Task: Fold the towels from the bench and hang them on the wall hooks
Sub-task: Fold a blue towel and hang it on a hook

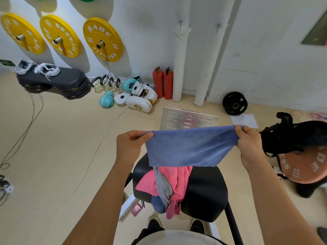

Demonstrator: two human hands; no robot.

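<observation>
**Blue towel held stretched above the bench, remaining towels heaped below**

The left hand [130, 145] pinches the left top corner of the blue towel [189, 147]; its grip is closed on the cloth, thumb over the edge. The right hand [249, 144] pinches the opposite top corner in the same way, fingers curled over the hem. The towel hangs between the two hands, drawn taut along its upper edge, with its lower edge level and clear of the pile beneath.

The bench [203, 188], black and padded, lies directly below the towel, toward 6 o'clock of it. On its near left part rests a heap: a pink towel [178, 177], a grey towel [163, 188] lying across it, and a further blue cloth [157, 205] hanging over the bench's front edge. The three touch and overlap.

On the wall at 12 o'clock of the held towel are two small wall hooks [180, 23], side by side, both bare.

Other items: three yellow weight plates [103, 38] mounted on the wall at 10 o'clock; two red fire extinguishers [162, 84] standing on the floor against the wall; boxing gloves and pads [134, 94] just left of them; a black weight plate [235, 103] leaning at the wall base at 1 o'clock; a slotted metal panel [187, 119] flat on the floor just beyond the towel.
</observation>
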